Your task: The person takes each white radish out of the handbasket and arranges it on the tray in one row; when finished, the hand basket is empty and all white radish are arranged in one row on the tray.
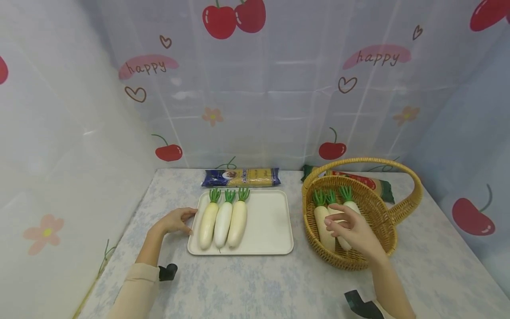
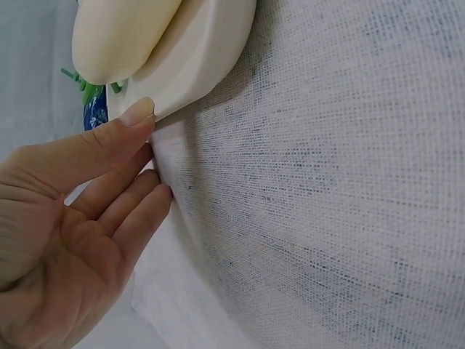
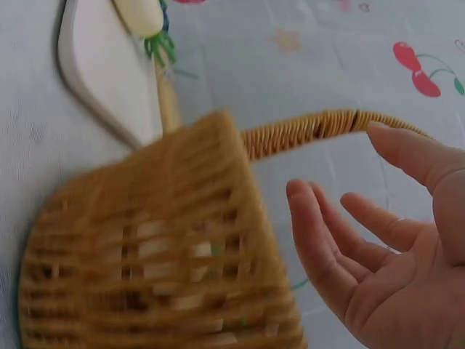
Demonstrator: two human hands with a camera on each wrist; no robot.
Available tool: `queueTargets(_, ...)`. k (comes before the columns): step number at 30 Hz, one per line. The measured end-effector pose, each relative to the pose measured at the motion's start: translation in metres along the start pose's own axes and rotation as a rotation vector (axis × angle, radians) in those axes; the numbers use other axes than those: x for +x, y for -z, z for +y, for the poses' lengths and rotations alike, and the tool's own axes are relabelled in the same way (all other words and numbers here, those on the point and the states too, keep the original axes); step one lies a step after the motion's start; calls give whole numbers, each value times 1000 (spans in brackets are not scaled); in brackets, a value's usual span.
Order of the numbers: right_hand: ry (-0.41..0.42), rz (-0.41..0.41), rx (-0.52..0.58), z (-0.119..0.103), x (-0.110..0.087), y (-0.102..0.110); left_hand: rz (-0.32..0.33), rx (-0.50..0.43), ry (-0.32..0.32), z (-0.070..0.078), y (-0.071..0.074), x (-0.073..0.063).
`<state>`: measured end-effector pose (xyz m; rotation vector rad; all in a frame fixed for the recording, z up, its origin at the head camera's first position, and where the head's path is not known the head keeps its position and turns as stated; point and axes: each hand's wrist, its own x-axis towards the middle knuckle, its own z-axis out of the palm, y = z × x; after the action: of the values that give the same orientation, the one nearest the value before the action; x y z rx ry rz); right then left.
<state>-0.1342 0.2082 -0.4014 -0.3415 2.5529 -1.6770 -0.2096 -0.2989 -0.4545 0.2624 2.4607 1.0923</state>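
Woven golden wicker is forming a rounded basket [image 1: 350, 264], where smooth white radishes [image 1: 323, 226] are lying, partly hidden behind the right hand [image 1: 351, 230], whose loosely bent fingers are holding nothing. Three more radishes [image 1: 208, 226] are lying side by side on a pale, round-cornered tray [image 1: 268, 221]; the left hand [image 1: 173, 221] is resting relaxed, unclenched, its thumb touching the rim. The basket is covering part of a green-and-red packet [image 1: 387, 190]. Lettering on a blue-and-yellow packet [image 1: 241, 177] is blurring; the glossy backdrop [image 1: 255, 110] is showing "happy" twice.
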Motion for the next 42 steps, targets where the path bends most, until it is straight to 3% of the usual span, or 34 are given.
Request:
queueTargets(6, -60, 122, -223, 13, 0, 19, 0, -3, -10, -1, 1, 2)
queueTargets(10, -81, 154, -244, 22, -1, 28, -2, -4, -15, -1, 1, 2)
queueTargets(16, -138, 146, -231, 34, 3, 40, -2, -9, -16, -1, 1, 2)
queueTargets(23, -191, 120, -302, 39, 10, 49, -4, -16, -2, 0, 1, 2)
queueTargets(33, -297, 34, -348, 52, 14, 50, 3, -8, 2, 0, -1, 1)
queueTargets(42, -327, 31, -406, 59, 19, 52, 0, -10, -9, 1, 0, -1)
